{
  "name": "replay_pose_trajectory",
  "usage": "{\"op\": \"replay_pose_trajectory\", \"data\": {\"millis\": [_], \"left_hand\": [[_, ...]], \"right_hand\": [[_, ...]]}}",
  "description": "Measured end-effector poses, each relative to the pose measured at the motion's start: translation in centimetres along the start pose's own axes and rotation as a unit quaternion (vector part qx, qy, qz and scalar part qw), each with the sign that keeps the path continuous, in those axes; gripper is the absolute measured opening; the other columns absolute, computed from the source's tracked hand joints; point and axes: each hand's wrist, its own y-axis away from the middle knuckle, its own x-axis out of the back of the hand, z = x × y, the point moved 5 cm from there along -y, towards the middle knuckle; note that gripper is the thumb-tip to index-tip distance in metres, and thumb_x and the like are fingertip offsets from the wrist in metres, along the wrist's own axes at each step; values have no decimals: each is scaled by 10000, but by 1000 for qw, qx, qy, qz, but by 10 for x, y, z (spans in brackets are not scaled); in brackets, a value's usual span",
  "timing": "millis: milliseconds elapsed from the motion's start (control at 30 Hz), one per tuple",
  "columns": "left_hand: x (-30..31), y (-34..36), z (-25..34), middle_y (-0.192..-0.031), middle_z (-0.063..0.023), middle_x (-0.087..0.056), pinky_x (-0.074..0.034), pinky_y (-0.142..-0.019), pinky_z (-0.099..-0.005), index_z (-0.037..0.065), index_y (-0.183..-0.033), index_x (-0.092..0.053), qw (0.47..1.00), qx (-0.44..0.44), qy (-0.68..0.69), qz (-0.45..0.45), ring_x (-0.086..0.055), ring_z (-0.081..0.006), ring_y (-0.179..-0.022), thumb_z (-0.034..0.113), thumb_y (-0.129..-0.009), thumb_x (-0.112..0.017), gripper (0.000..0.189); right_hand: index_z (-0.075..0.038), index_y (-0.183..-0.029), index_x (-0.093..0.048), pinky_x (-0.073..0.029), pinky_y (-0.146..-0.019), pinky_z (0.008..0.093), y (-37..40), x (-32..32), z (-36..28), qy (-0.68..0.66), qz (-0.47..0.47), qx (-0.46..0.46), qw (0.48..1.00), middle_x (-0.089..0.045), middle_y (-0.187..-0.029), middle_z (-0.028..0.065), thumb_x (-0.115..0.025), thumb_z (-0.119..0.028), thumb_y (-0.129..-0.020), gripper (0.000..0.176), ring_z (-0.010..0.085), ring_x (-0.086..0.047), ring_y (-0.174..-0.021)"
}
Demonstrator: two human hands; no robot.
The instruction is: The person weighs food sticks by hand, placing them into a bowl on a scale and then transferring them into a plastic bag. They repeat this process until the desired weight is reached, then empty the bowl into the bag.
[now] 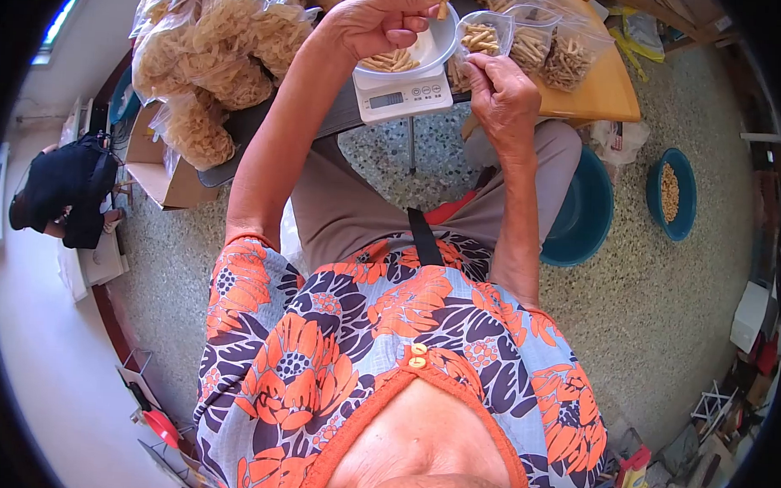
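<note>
Fingers (401, 38) pinched: curled left hand (377, 21) on stick (443, 5); right hand (502, 97), knuckles up, on bag (484, 32).

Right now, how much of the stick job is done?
Two bags beside the white bowl look filled already. The left hand holds one stick; the right hand holds a small bag with some inside. The loose sticks in the bowl seem left to do.

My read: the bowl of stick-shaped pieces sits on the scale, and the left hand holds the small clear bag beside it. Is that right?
Not quite: the head view shows the right hand holding the small clear bag. The left hand is raised at the bowl. The rest stands: the bowl, with its stick-shaped pieces, sits on the scale.
</note>
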Motion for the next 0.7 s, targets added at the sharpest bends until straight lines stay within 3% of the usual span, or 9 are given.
{"op": "replay_pose_trajectory", "data": {"millis": [100,233,300,333,400,467,567,633,700], "left_hand": [[-9,-5,-5,-860,-39,-720,-433,-442,-183,45,-999,-703,999,-14,-23,28,-638,-60,-623,150,-1002,-706,105],[-29,-11,-7,-784,-21,-720,-424,-462,-188,37,-964,-754,984,-24,-160,75,-579,-37,-560,216,-940,-791,184],[-36,-11,0,-753,-8,-710,-439,-501,-218,43,-938,-773,903,-59,-387,178,-570,-40,-580,196,-896,-813,164],[-48,-9,3,-736,-6,-703,-473,-564,-244,25,-915,-780,887,-120,-415,163,-587,-57,-618,173,-857,-817,164],[-51,-16,1,-742,-10,-708,-486,-587,-248,14,-912,-775,870,-162,-438,160,-602,-67,-641,165,-855,-812,166],[-63,-14,10,-747,-35,-714,-514,-631,-266,-14,-893,-761,807,-239,-507,187,-635,-94,-687,126,-843,-790,151],[-56,-7,25,-751,-41,-720,-517,-633,-284,-13,-888,-761,785,-293,-519,167,-639,-94,-700,113,-836,-781,137],[-42,-1,34,-740,-72,-719,-527,-636,-309,-1,-869,-763,757,-274,-565,179,-651,-120,-678,116,-823,-775,126],[-29,6,37,-756,-113,-726,-543,-648,-348,38,-826,-771,669,-167,-697,196,-686,-199,-659,129,-803,-772,94]], "right_hand": [[-40,-983,-764,-597,-739,392,0,0,1,-3,7,9,1000,-753,-936,143,-773,-118,-882,127,326,-741,-838],[-37,-964,-758,-595,-723,389,1,2,1,-17,5,-5,1000,-749,-921,142,-780,-104,-871,116,327,-740,-831],[-37,-963,-758,-594,-720,387,1,2,2,-13,5,-4,1000,-749,-918,140,-779,-103,-871,115,326,-740,-829],[-37,-962,-757,-593,-717,384,1,2,1,-9,5,-1,1000,-748,-916,138,-778,-102,-871,114,325,-740,-827],[-38,-961,-758,-593,-716,383,1,1,1,-6,8,4,1000,-749,-918,137,-777,-101,-871,112,324,-739,-827],[-40,-961,-758,-592,-716,381,0,2,0,-4,10,10,1000,-749,-920,136,-776,-100,-871,110,322,-739,-827],[-44,-951,-760,-592,-718,382,1,2,2,-13,12,3,1000,-750,-925,136,-773,-103,-876,96,320,-739,-830],[-48,-960,-765,-593,-725,382,1,2,3,-7,19,12,1000,-752,-933,136,-771,-109,-881,100,317,-740,-834],[-50,-969,-768,-594,-729,382,1,2,2,-9,14,5,1000,-753,-935,134,-770,-112,-884,106,317,-740,-836]]}}
